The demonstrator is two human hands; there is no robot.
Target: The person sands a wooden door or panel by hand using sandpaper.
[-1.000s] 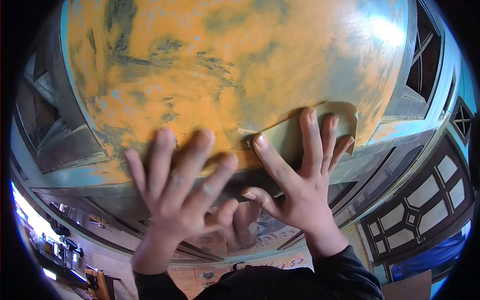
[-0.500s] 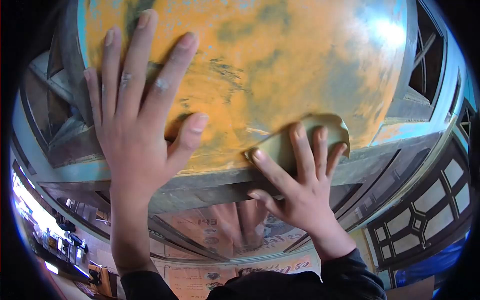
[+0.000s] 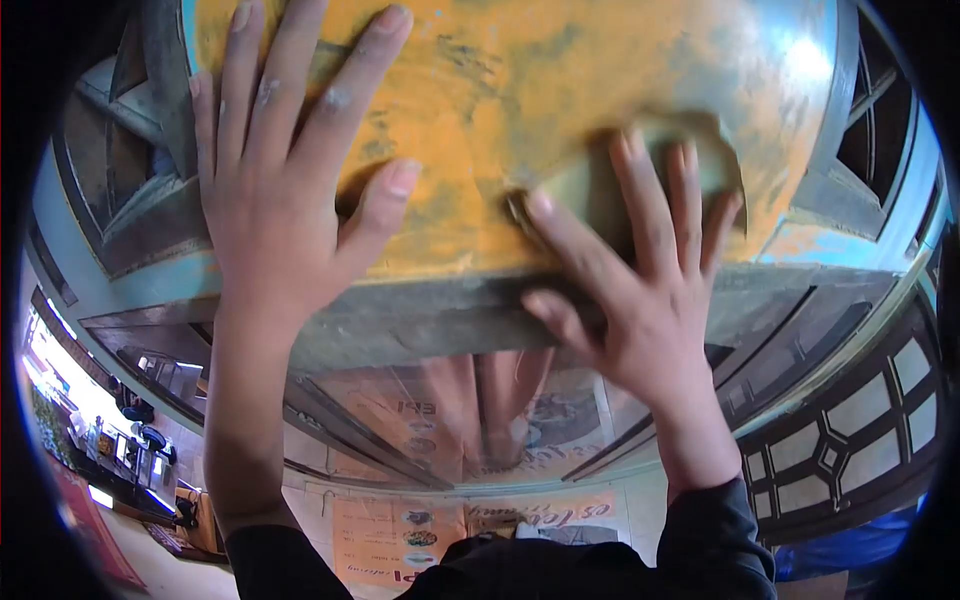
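Note:
A curved panel [image 3: 500,120] with worn orange paint and dark patches fills the upper middle. My left hand [image 3: 285,200] lies on its left part, fingers spread, holding nothing. Toward the panel's lower right, my right hand [image 3: 650,270] presses a greenish-brown sheet [image 3: 590,190] flat against the surface. The fingers of that hand are spread over the sheet, and its thumb is apart from them near the grey lower edge. The sheet's edges look slightly blurred.
A grey ledge [image 3: 420,315] runs under the panel. Wooden frames with crossed bars flank it. Below are printed orange banners [image 3: 400,535] on the floor. A dark lattice panel [image 3: 850,430] is at lower right, and cluttered items [image 3: 140,450] at lower left.
The view has shifted, so the panel sits higher in the picture. My right hand and the sheet have moved up and right. My left hand stays spread on the panel.

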